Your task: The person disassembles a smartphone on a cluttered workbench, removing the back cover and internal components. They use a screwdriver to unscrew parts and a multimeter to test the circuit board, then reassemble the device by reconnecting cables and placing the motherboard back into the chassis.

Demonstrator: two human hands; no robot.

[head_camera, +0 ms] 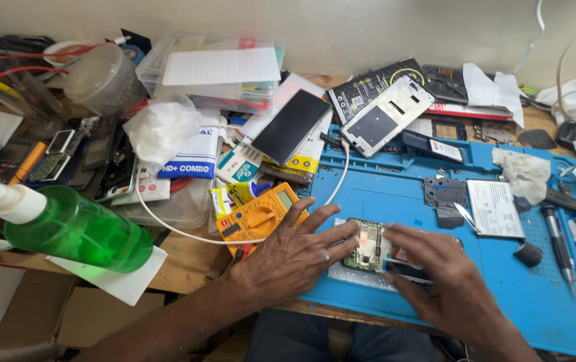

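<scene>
Cluttered and crowded, the wooden bench point(187, 265) stands against a pale wall, with a blue repair mat point(502, 295) spread over its right half. Near the mat's front edge lies an opened phone point(368, 245), its green circuit board showing, resting on a clear plastic sheet. The left hand point(291, 258) lies flat beside it, fingers point(335, 236) spread and released, their tips touching the phone's left side. The right hand point(445, 278) covers the phone's right side, fingers bent loosely over it and pressing down rather than clenched. Just left of the left hand sits a yellow multimeter point(258, 216). A green spray bottle point(67, 228) lies on its side at the bench's left. Farther back on the mat are a white phone frame point(387, 115), a flat battery point(495, 208) and, at the right, a screwdriver point(559, 245).
</scene>
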